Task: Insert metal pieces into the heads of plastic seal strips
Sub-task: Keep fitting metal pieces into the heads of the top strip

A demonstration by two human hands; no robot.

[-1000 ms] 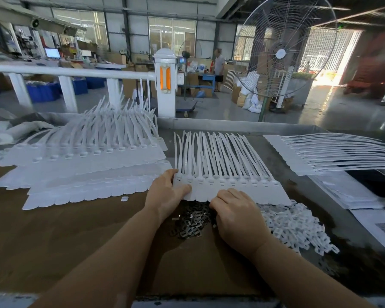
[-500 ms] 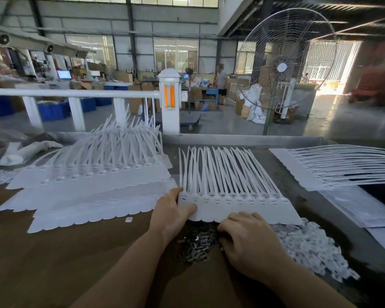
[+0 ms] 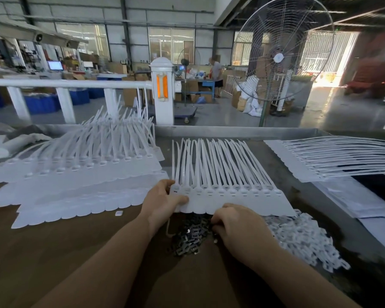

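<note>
Both forearms reach forward, left hand [image 3: 162,200] with thumb extended, right hand [image 3: 238,225] knuckles up, fingers curled under.

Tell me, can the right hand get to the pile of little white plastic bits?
Probably yes. The right hand sits at the metal pieces, and the white plastic bits lie right beside it on the table, with nothing between them.

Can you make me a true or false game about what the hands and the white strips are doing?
1. The left hand holds the left end of the row of white strips. True.
2. The pile of dark metal pieces lies on top of the strips. False: it lies on the table, nearer than the strips, between the hands.
3. The right hand is by the metal pieces. True.
4. The big fan stands on the left. False: it stands at the right, beyond the table.
</note>
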